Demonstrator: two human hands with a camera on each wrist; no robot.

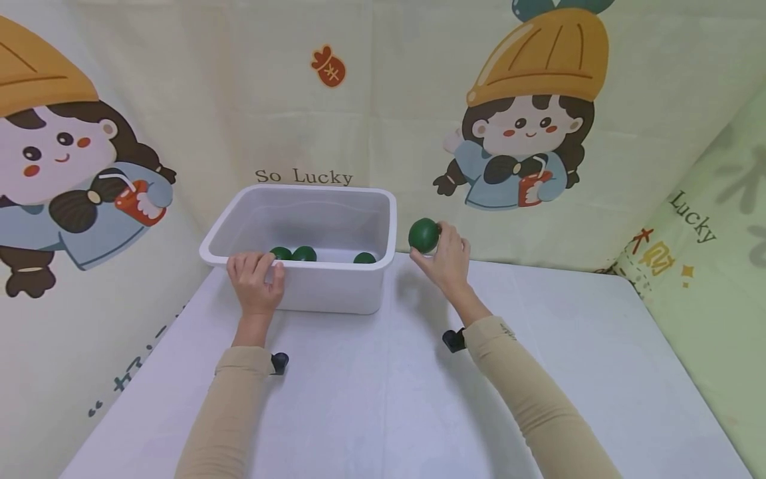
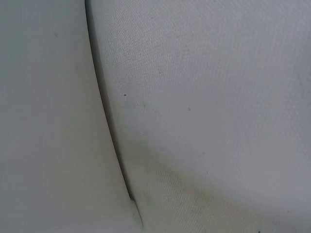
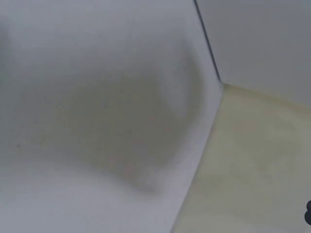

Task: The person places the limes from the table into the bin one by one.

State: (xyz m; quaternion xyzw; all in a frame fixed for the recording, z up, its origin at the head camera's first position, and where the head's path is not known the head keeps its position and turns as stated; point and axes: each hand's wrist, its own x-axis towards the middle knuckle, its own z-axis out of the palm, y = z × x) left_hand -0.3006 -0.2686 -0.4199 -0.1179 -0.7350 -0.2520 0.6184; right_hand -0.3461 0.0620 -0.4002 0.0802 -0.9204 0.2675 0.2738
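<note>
In the head view, my right hand [image 1: 448, 258] holds a dark green, smooth, round fruit [image 1: 423, 235] between thumb and fingers. It is raised above the table, just right of the white plastic bin [image 1: 326, 287]. My left hand [image 1: 254, 283] grips the bin's front rim near its left corner, fingers hooked over the edge. Inside the bin lie more green fruits [image 1: 304, 253], two side by side and one farther right; the front wall hides their lower parts. Neither wrist view shows a hand or a fruit. The bin's wall [image 2: 48, 116] fills the left of the left wrist view.
The white table [image 1: 341, 399] meets a printed cloth backdrop [image 1: 407, 133] right behind the bin. More cloth hangs at both sides. In the right wrist view, the bin's side [image 3: 262, 43] stands at upper right, and a hand-like shadow falls on the table.
</note>
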